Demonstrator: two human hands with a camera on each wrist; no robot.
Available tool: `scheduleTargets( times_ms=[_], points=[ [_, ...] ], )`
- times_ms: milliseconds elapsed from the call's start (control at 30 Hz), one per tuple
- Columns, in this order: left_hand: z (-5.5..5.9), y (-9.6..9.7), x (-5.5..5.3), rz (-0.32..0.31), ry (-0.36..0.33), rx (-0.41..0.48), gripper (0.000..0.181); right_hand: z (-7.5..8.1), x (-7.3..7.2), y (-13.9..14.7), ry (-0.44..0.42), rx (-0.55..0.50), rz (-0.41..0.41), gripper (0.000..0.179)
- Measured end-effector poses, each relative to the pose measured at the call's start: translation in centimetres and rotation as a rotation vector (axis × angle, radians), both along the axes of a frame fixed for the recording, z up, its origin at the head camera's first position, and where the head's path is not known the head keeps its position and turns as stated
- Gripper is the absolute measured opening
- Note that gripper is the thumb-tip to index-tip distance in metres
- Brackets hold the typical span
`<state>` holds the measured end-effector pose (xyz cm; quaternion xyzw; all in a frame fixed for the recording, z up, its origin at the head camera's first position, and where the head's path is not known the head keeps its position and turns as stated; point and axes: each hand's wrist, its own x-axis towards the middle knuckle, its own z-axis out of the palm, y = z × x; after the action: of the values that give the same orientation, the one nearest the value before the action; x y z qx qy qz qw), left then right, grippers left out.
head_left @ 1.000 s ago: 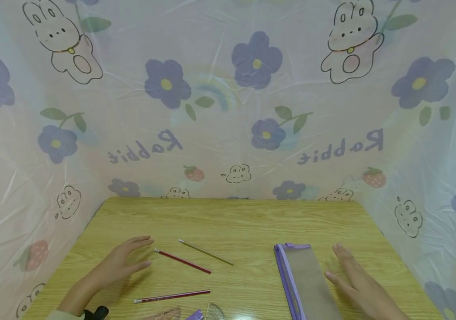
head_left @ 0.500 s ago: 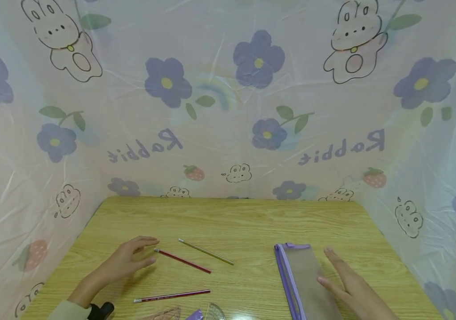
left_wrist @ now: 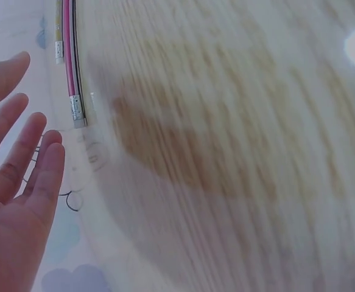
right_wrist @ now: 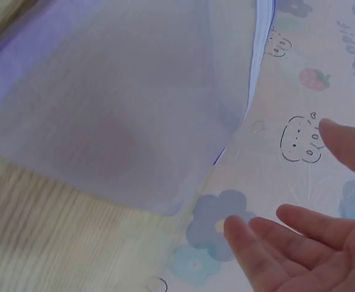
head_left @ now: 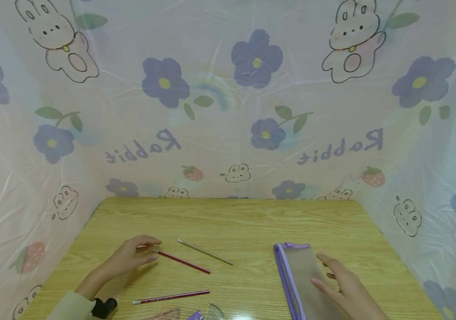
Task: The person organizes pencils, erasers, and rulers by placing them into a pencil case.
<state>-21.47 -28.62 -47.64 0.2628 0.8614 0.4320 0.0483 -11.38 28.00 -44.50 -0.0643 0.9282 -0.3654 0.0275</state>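
Note:
My left hand (head_left: pixel 128 258) hovers at the eraser end of a red pencil (head_left: pixel 184 261), thumb and fingers apart; in the left wrist view the pencil (left_wrist: pixel 71 67) lies just beyond the fingertips, ungripped. Behind it is a gold-coloured pencil (head_left: pixel 205 252), and nearer the front lies a second red pencil (head_left: pixel 172 297). On the right, a translucent pencil case (head_left: pixel 307 280) with a purple zip lies flat. My right hand (head_left: pixel 343 284) is over its right edge, fingers loosely bent and holding nothing. In the right wrist view the hand (right_wrist: pixel 311 243) appears apart from the case (right_wrist: pixel 122 103).
At the front edge of the view are a clear set square (head_left: pixel 165 314), a purple object (head_left: pixel 196 315) cut off by the frame, and a clear protractor (head_left: pixel 214 312). A rabbit-and-flower patterned sheet (head_left: pixel 212 111) surrounds the wooden table (head_left: pixel 243 222) at the back and sides.
My left hand has moved slightly right to the red pencil's eraser end. The right hand has moved left, over the pencil case's edge. The pencils and case stay in place.

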Motion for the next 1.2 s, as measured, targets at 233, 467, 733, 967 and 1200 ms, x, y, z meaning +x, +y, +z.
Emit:
scheduleTargets(
  times_ms=[233,467,733,967,1200],
  points=[
    [-0.3,0.0,-0.8,-0.039,-0.051,0.027,0.035,0.0,0.1,-0.5,-0.003,-0.024,0.000,0.068],
    [-0.6,0.1,-1.5,-0.094,-0.085,0.087,0.029,-0.2,0.2,-0.9,0.049,0.003,0.007,0.062],
    [-1.2,-0.1,-2.0,-0.137,-0.064,0.093,0.025,-1.0,0.2,-1.4,0.162,0.020,0.107,0.051],
    [-1.9,-0.4,-2.7,-0.177,-0.072,0.105,0.023,-2.0,0.2,-2.1,0.314,0.014,0.174,0.042],
    [-2.2,-0.3,-3.0,-0.220,-0.071,0.111,0.022,-2.6,0.2,-2.5,0.362,0.015,0.193,0.039]
  ],
)
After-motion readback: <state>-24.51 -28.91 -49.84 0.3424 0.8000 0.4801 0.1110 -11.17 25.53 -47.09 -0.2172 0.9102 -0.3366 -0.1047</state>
